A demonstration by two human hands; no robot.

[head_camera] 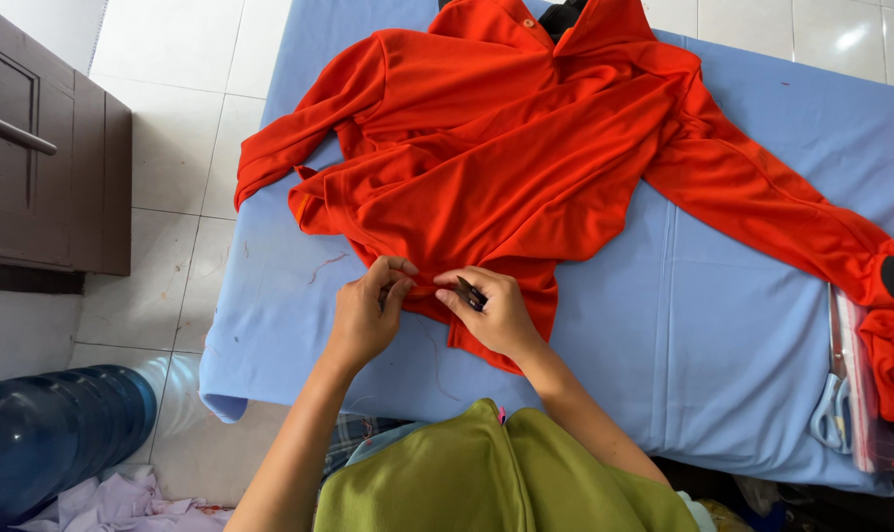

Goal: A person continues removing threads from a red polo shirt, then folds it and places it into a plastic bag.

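Head view. Left hand (365, 313) pinches the lower hem of the orange shirt (506, 148), thumb and fingertips closed narrow on a fold of cloth, apparently to keep the edge taut and steady. Right hand (496, 313) sits just beside it on the same hem, fingers closed around a small dark tool (470, 293), its point aimed toward the left hand's pinch; what kind of tool it is cannot be told at this size. Hands nearly touch, working one spot.

Shirt lies spread on a table under a light blue cloth (723, 325), collar away from the person, sleeves out to both sides, hem pulled to the near edge, within easy reach of both hands. A few loose threads lie on the cloth near the hem.

Right edge of the table: a pair of pale-handled scissors (829, 409) beside a flat clear plastic packet (866, 394), long, with reddish edging, partly under more orange fabric. Any label is unreadable.

Floor, left: a large blue water bottle (53, 433) on its side, crumpled lilac cloth (122, 502) by it, and a dark wooden cabinet (43, 158) against white tile. Olive-green fabric (496, 478) covers the person's lap.
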